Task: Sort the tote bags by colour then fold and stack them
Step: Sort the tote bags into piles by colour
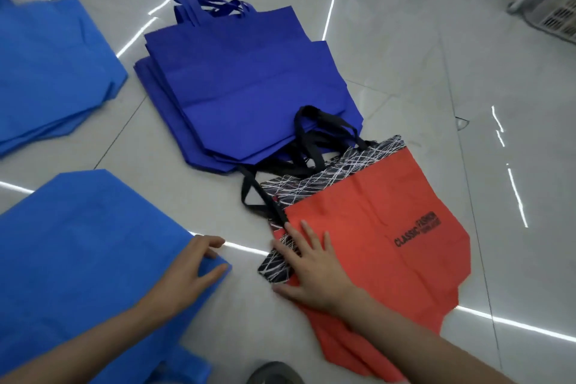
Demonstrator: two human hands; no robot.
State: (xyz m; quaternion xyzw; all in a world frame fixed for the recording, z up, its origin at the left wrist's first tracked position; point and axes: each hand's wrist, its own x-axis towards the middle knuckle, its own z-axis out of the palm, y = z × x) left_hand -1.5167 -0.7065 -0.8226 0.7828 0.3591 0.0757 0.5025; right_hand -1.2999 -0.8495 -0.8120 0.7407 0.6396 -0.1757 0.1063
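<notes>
4 groups lie on the glossy tiled floor [405, 40], so sorting looks nearly done and folding hardly begun. Largest, a flat light blue fabric tote bag [78, 259] lies near-left of the fanned pile of royal blue fabric tote bags [249, 93]. A light blue pile [53, 72] lies left of it. The orange bags [374, 243], banded in black scribble, touch its near-right edge. The left hand [190, 271] pinches the near blue bag's corner; the right hand [314, 268] presses the orange, fingers straight and spread.

Centre tote stack [249, 87]: we see royal blue.
Near-left tote [78, 259]: lighter blue.
Right tote [374, 227]: orange-red, black-and-white scribbled band [327, 174].
</notes>
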